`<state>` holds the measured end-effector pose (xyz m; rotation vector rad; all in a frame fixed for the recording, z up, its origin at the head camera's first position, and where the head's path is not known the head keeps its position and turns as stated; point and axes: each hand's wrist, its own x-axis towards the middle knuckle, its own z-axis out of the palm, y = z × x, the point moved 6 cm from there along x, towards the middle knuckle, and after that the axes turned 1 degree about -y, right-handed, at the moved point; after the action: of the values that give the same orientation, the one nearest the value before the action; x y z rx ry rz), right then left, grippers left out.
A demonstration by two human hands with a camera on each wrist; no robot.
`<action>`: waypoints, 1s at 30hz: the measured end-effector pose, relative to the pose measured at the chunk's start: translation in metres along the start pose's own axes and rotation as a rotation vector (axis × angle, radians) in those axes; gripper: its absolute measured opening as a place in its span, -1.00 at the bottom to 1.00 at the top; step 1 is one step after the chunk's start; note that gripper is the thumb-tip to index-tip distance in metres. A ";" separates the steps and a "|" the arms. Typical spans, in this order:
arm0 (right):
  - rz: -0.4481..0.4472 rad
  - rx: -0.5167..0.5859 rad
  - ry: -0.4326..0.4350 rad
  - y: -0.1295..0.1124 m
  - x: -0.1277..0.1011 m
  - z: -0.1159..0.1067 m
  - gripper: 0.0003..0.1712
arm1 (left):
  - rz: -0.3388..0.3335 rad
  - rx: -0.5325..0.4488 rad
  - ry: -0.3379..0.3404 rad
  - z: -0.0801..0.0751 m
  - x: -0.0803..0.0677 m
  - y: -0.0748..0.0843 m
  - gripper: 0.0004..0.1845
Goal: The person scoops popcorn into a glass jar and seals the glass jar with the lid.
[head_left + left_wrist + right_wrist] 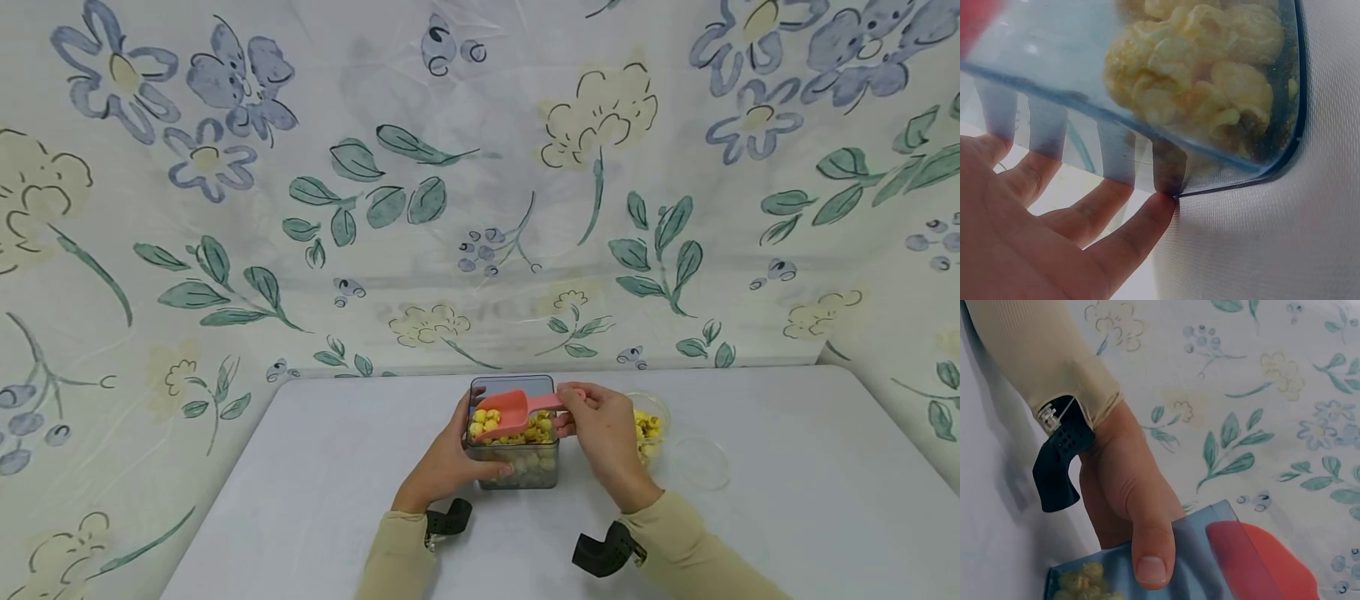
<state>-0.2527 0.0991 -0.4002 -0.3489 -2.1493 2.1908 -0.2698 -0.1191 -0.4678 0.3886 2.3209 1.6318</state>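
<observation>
Popcorn (517, 433) fills clear tub (517, 475).

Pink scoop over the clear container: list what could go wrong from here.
1. The pink scoop is heaped with yellow puffed snacks and pinched only at its handle end by the right hand; a tilt could drop pieces onto the table.
2. The clear container looks nearly full, so more may overflow.
3. The left hand steadies just one side; a knock from the scoop might shift it.

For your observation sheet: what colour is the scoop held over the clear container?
Salmon pink. The scoop shows best in the head view.
</observation>
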 end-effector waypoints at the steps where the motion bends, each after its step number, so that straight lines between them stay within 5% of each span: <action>1: 0.007 0.001 0.008 0.001 0.000 -0.001 -0.66 | -0.004 0.003 0.001 0.000 0.000 -0.001 0.35; 15: 0.079 0.063 0.084 0.003 -0.011 -0.008 -0.62 | -0.025 0.004 0.006 -0.001 0.000 -0.001 0.38; 25: 0.058 0.240 0.086 0.003 -0.015 -0.025 -0.62 | -0.042 0.026 0.010 0.000 0.000 -0.002 0.37; 30: 0.041 0.236 0.101 0.000 -0.016 -0.034 -0.62 | -0.026 0.032 0.015 0.000 0.001 -0.002 0.37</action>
<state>-0.2305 0.1294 -0.3985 -0.4811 -1.8239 2.3605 -0.2705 -0.1198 -0.4697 0.3529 2.3552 1.5932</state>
